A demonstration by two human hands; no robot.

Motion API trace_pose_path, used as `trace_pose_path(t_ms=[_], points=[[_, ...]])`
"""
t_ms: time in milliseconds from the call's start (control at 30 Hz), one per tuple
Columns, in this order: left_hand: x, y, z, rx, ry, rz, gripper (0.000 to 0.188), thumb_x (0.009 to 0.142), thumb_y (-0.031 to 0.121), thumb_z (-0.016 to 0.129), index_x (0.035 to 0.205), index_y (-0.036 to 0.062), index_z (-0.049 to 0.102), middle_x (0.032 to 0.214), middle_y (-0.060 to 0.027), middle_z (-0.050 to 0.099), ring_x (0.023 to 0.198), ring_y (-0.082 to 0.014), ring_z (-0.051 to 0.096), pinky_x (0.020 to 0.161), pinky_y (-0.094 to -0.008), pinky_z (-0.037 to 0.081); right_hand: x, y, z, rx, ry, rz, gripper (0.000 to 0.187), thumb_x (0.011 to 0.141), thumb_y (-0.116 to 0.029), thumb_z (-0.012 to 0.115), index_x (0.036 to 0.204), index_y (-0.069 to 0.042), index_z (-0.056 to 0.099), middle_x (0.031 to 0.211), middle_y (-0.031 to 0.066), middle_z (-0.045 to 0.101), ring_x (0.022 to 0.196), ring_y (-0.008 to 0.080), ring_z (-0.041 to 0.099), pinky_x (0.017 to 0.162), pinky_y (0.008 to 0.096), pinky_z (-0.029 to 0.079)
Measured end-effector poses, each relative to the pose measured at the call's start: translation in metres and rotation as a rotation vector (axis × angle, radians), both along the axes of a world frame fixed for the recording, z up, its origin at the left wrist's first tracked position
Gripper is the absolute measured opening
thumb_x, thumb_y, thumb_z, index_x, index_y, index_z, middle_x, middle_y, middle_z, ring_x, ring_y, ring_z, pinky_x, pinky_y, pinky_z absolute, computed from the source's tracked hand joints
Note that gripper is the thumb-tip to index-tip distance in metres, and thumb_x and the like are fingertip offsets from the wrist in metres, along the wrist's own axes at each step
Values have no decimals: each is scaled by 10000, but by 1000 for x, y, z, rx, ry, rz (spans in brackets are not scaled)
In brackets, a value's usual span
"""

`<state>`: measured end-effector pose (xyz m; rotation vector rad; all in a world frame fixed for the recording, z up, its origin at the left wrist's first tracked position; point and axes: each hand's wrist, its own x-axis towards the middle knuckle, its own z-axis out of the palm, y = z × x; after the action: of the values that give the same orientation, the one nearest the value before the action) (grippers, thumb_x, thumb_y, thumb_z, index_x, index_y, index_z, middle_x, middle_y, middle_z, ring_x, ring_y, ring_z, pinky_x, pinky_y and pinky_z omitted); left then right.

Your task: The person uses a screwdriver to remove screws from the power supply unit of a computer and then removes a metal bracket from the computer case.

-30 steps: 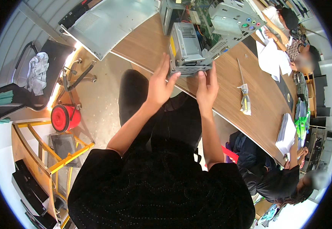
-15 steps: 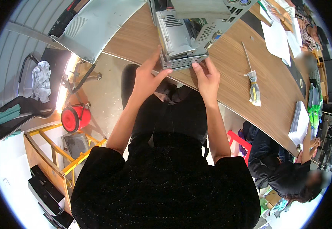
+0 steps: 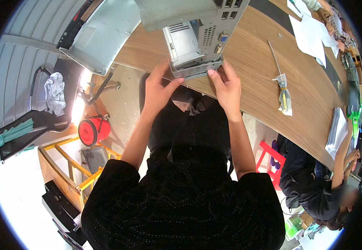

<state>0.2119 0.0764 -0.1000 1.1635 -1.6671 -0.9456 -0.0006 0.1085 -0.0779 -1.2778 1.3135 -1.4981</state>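
Note:
A grey metal computer case (image 3: 195, 71) stands at the near edge of the wooden table, its perforated end toward me. Ports and vent holes show on its right face, and a silvery boxy unit (image 3: 181, 42) sits inside the open frame. My left hand (image 3: 158, 89) grips the lower left corner, thumb along the near edge. Around the lower right corner closes my right hand (image 3: 228, 89), its thumb pressed on the perforated metal. The far top of the case runs out of the picture.
A detached case panel (image 3: 106, 35) lies at the table's left. To the right are a screwdriver in a plastic wrap (image 3: 284, 98), loose white sheets (image 3: 308, 37) and a paper stack (image 3: 335, 132). A person in dark clothes (image 3: 310, 183) sits at the right, by a red stool (image 3: 268, 160).
The case has tipped and turned in my hands, so more of its port face shows. Both hands keep their hold. The whole view has shifted slightly.

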Motion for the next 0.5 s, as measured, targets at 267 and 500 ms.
trace_pose_path(t_ms=[267, 500], points=[[1, 28, 13, -184, 83, -9, 443, 742, 98, 782, 1154, 0, 652, 1118, -157, 662, 1014, -297, 638, 892, -347, 487, -1, 35, -8, -203, 205, -106, 536, 744, -113, 814, 1198, 65, 591, 1118, 178, 612, 940, 234, 600, 817, 336, 501], [15, 30, 11, -252, 183, -113, 410, 853, 177, 693, 1214, -8, 637, 1189, -190, 637, 1059, -303, 635, 912, -359, 483, 21, 80, -38, -204, 126, -114, 593, 723, -164, 854, 1154, 80, 527, 1091, 190, 555, 977, 278, 590, 840, 362, 508]])
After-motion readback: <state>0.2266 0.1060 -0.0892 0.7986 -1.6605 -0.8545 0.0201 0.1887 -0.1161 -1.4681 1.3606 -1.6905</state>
